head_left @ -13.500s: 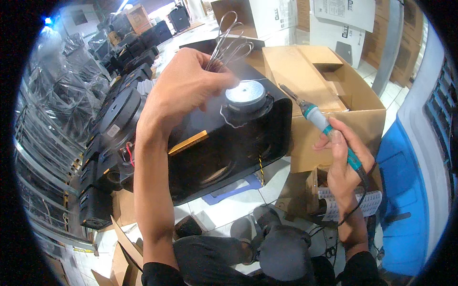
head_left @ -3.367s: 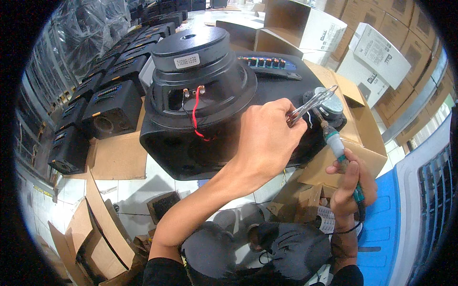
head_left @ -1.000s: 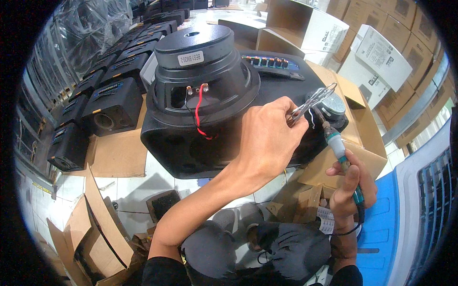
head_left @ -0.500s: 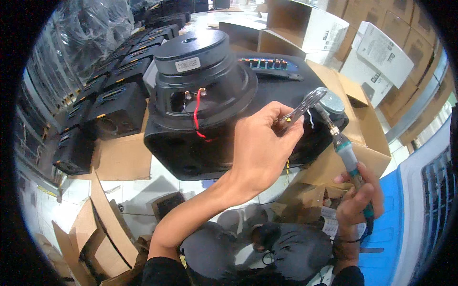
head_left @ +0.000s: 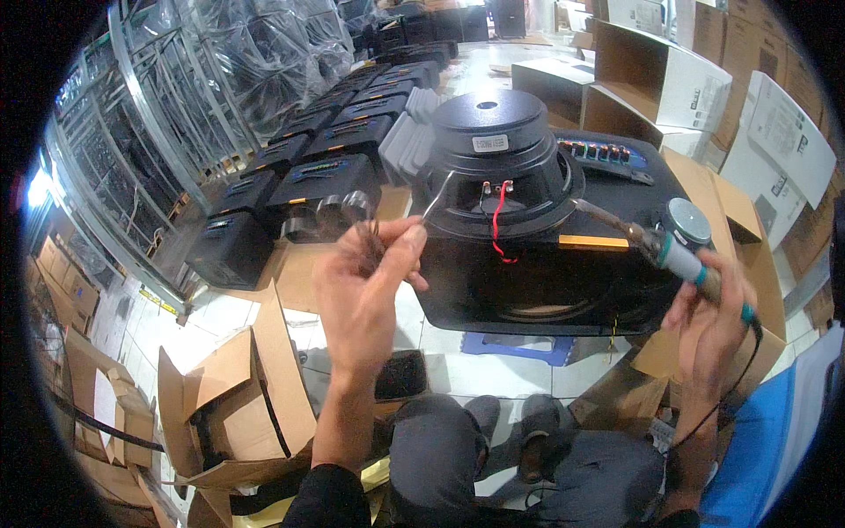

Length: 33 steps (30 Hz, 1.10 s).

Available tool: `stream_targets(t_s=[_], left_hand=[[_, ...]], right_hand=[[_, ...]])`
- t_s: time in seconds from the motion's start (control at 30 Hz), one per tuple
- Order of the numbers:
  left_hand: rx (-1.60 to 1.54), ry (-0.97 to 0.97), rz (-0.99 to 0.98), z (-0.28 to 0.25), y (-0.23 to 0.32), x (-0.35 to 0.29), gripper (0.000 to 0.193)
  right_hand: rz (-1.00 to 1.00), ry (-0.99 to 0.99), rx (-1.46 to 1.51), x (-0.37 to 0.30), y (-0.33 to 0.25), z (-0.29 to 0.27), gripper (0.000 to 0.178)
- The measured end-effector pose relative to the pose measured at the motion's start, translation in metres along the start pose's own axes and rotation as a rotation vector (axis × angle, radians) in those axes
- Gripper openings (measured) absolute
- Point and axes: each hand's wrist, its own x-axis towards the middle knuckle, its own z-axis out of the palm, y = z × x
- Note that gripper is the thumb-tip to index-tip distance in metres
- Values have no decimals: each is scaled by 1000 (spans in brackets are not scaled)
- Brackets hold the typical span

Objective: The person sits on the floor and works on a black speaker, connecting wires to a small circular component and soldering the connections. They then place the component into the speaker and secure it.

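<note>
Framing of grey metal [head_left: 141,92] stands at the far left, with an open carton [head_left: 286,365] on the tiles below and clear plastic sheeting [head_left: 255,70] bunched behind. Next come black speaker cabinets [head_left: 321,180] in rows running back across the floor. In front of them rises the left hand [head_left: 365,286], thumb and forefinger pinching a thin silvery wire [head_left: 437,197]; the wire's free end points up at the large round driver [head_left: 488,123], and whether it touches is impossible to tell. That driver sits magnet upward on a big black cabinet [head_left: 546,277], a red lead [head_left: 496,220] hanging from one of its terminals. Right of it, an orange strip [head_left: 594,242] lies along the cabinet's edge, and a row of knobs [head_left: 603,151] lines the panel behind. The right hand [head_left: 709,308] has its fingers closed around a soldering iron [head_left: 678,257], tip aimed left, near the driver's rim. Just beyond the grip is a smaller silver-topped driver [head_left: 688,220], then cardboard [head_left: 764,308] and a blue panel [head_left: 757,449].
</note>
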Motion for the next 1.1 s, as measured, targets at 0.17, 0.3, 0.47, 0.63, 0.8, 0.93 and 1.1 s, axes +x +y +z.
stream_targets(t_s=[0.17,0.3,0.47,0.63,0.8,0.93,1.1], left_hand=[[42,-209,-127,-14,2,38,19],[162,-346,-133,-10,3,57,21],[230,-377,-145,-7,4,68,24],[271,-403,-95,-1,5,76,22],[291,-420,-134,0,9,80,22],[293,-417,-109,3,9,81,22],[340,-436,-105,3,11,83,22]], right_hand=[[24,-139,22,55,-10,26,44],[65,-252,-34,73,-12,38,40],[95,-264,-64,83,-13,44,39],[145,-294,-66,89,-12,49,39],[154,-341,-100,97,-12,48,40],[143,-416,-60,106,-7,44,41],[162,-490,-91,119,-5,38,41]])
